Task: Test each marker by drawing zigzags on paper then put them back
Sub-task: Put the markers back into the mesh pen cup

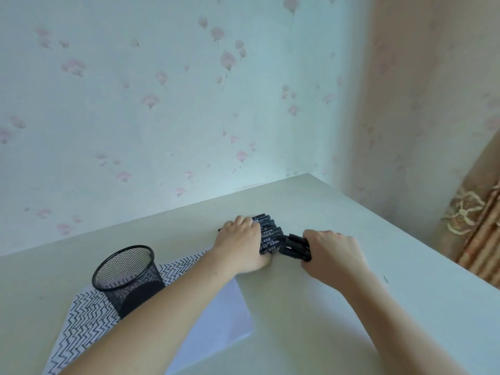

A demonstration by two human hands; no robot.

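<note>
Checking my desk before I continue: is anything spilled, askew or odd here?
Nothing spilled. The mesh cup stands upright on the zigzag-covered paper, with no markers visible inside. The markers lie on the desk, gathered by the left hand and right hand.

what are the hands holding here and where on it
Each hand grips a bunch of black markers lying on the table: the left hand over the row, the right hand round one end of a smaller bunch.

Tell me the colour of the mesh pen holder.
Black wire mesh pen holder, clearest in the head view.
</note>
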